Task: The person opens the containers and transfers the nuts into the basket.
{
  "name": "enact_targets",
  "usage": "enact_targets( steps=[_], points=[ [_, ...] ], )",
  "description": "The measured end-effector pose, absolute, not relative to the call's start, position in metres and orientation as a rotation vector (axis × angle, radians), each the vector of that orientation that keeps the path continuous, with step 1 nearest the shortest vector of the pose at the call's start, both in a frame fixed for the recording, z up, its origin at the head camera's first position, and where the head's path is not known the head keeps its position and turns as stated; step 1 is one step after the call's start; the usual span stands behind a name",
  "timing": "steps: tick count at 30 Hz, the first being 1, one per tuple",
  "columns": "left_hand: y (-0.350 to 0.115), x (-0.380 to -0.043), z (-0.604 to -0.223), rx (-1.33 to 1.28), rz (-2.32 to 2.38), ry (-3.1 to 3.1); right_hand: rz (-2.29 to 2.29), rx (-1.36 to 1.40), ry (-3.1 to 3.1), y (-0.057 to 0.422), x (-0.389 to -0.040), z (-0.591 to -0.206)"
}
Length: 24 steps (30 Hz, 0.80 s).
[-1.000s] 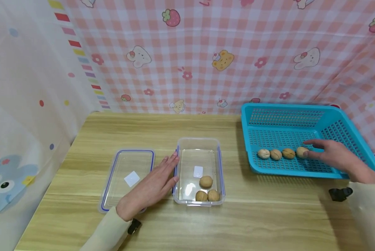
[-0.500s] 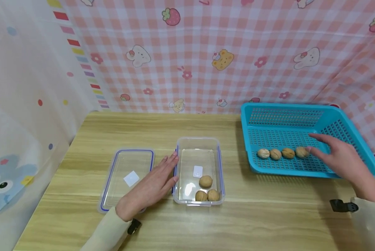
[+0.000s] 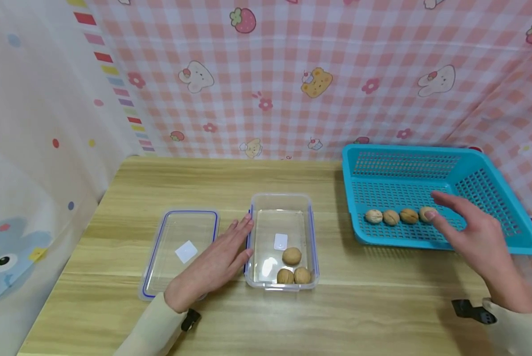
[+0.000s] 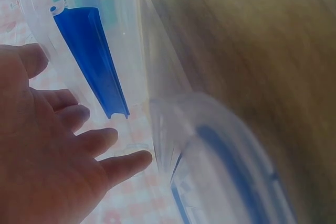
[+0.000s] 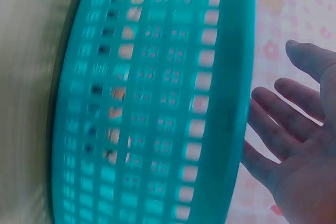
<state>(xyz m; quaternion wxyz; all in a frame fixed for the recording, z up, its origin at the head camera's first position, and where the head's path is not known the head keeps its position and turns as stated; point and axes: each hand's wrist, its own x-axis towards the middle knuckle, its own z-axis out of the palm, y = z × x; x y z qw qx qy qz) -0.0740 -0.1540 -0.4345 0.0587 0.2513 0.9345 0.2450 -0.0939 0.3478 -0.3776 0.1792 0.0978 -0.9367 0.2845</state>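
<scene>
In the head view, I see a person with two hands at a wooden table. In the middle, a bit low, sits a clear box. Three walnuts are inside, near its bottom edge. The left hand lies flat by the box's left side, with straight fingers, gripping nothing. Partly under that arm, left of the middle, is a clear lid with a blue edge. At the right is a blue basket, and four more walnuts sit in a row inside it. The right hand is over the basket's front edge, thumb and fingers spread wide. Its thumb is at the end nut, and I can't tell if they touch. A pink checked cloth hangs behind.

In the left wrist view, the hand is on the left, fingers loose. A blue clip is in the upper left, and a walnut peeks in at the top.

In the right wrist view, the basket's holey side fills the middle. The hand is on the right, fingers apart, with nothing in it.
</scene>
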Motion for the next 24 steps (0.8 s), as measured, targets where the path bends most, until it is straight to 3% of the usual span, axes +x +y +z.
enact_targets(
  steps=[24],
  points=[
    [-0.154, -0.074, -0.434, 0.763, 0.746, 2.827, 1.023, 0.852, -2.275, 0.244, -0.081, -0.371]
  ],
)
